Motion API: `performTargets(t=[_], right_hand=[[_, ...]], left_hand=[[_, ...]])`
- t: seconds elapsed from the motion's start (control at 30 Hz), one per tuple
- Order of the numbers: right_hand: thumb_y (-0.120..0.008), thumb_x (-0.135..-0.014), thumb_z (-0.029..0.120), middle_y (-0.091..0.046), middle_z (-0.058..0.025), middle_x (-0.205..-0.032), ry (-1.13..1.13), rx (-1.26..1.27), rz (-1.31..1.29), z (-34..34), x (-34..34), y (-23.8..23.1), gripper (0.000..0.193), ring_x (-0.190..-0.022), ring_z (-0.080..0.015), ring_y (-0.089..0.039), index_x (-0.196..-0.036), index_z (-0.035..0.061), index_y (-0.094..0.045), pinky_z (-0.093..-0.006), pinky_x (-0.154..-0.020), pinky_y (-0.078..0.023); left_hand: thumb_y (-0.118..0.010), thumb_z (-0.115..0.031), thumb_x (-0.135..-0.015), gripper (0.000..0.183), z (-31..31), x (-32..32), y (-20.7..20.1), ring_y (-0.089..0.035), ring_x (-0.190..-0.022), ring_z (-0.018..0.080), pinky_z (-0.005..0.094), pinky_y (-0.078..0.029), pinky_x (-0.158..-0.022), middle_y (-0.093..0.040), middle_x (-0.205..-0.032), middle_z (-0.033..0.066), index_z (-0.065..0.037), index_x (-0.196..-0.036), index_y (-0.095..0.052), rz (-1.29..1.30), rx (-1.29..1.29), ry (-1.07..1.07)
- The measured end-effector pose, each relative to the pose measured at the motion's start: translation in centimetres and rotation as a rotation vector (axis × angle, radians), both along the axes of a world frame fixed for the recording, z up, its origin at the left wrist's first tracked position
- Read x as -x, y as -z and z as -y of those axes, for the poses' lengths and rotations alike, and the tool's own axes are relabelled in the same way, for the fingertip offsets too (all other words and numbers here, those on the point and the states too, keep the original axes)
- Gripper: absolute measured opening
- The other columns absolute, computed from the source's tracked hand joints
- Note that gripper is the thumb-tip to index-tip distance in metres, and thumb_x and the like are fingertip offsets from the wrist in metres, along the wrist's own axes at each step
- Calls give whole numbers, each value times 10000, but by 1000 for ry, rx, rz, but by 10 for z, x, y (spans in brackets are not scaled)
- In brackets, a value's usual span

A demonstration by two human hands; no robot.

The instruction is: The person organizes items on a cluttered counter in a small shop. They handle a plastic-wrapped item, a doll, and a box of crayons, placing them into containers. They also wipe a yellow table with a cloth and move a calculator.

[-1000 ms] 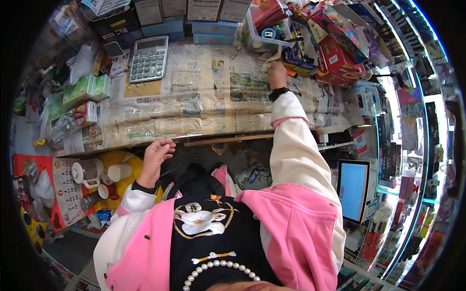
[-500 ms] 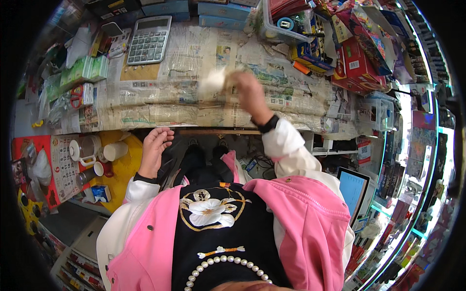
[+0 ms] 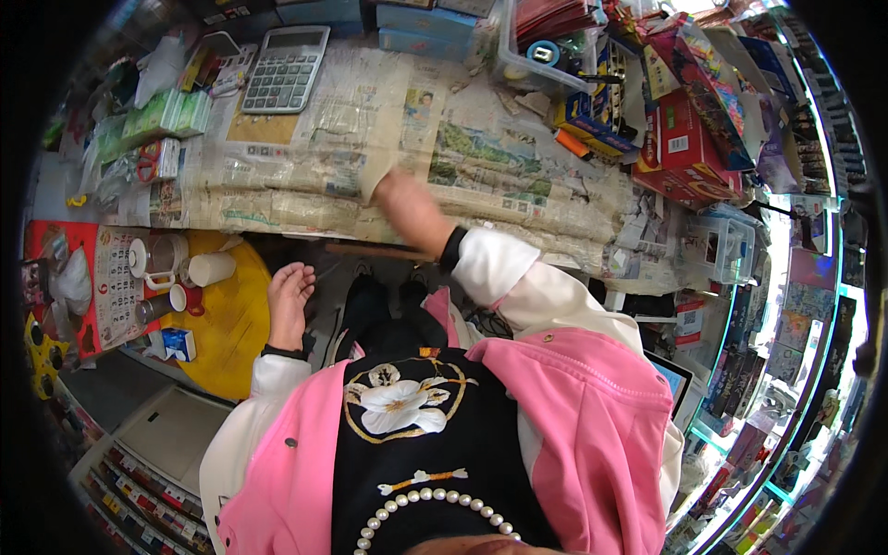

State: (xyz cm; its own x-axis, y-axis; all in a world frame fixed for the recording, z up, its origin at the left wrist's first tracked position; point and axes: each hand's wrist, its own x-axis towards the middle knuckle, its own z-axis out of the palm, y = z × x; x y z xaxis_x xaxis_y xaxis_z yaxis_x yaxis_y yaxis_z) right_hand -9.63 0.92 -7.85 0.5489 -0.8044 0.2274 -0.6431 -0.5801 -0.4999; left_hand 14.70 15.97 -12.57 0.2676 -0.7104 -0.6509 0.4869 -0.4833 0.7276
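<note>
Nearest the camera, the left hand [image 3: 289,298] is hanging open below the counter edge, fingers loosely spread and palm showing, gripping nothing. Just to its left a yellow round table [image 3: 231,324] is carrying a white cup [image 3: 211,268] and a small red cup [image 3: 190,299], with a wall calendar [image 3: 116,296] lying further left of those.

Up and to the right of that hand, the right hand [image 3: 407,208] is reaching over the counter edge, blurred, and seems to be pinching a pale sheet of paper [image 3: 379,180] that is sticking out up and left from its fingers; how tightly the fingers are closing on it cannot be told. A dark wristband is sitting at the cuff of the white sleeve.

Under and beyond the right hand, newspapers [image 3: 499,166] are covering the counter. Farther away, up and to the left of the grip, a grey calculator [image 3: 285,67] is lying on the papers, and green packets [image 3: 166,116] are sitting at the far left. Up and to the right of the grip, red boxes [image 3: 689,153] and a clear plastic bin [image 3: 532,65] are crowding the counter's far corner.
</note>
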Motion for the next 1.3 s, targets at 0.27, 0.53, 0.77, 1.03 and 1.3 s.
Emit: performTargets(t=[0.27,0.53,0.77,1.03,1.3], right_hand=[[-544,-835,4,-614,-166,-864,231,-82,294,115,43,11,92,-774,-287,-627,-879,21,-623,-367,-634,-503],[-619,-746,14,-627,-246,-958,-144,208,-295,124,23,16,137,-869,-401,-622,-862,-54,-641,-449,-783,-507],[-596,-820,11,-602,-219,-958,245,171,-70,192,17,13,211,-778,-342,-642,-1030,-8,-616,-405,-624,-549],[-547,-835,60,-627,-228,-937,-596,-133,-222,50,-73,2,177,-855,-338,-644,-975,-28,-610,-411,-782,-529],[-538,-817,60,-609,-199,-966,-262,116,-549,105,-112,-16,138,-735,-350,-609,-926,23,-613,-416,-677,-521]], left_hand=[[-559,-108,-935,122,-22,13,-11,-607,-849,128,244,-486,-753,-650,-953,60,-56,-1044,-581,22,-13,-42],[-553,-113,-941,120,-25,25,-21,-611,-842,132,245,-487,-743,-652,-949,61,-53,-1039,-585,5,1,-61],[-555,-117,-938,111,-19,13,-21,-611,-830,127,243,-485,-736,-656,-942,55,-55,-1021,-594,22,51,-68],[-562,-136,-931,137,-32,-19,-6,-605,-841,127,248,-479,-734,-652,-958,57,-65,-1046,-581,-4,11,-106],[-554,-128,-936,141,-45,-59,5,-610,-845,137,247,-485,-735,-653,-963,71,-47,-1047,-585,-47,33,-187]])
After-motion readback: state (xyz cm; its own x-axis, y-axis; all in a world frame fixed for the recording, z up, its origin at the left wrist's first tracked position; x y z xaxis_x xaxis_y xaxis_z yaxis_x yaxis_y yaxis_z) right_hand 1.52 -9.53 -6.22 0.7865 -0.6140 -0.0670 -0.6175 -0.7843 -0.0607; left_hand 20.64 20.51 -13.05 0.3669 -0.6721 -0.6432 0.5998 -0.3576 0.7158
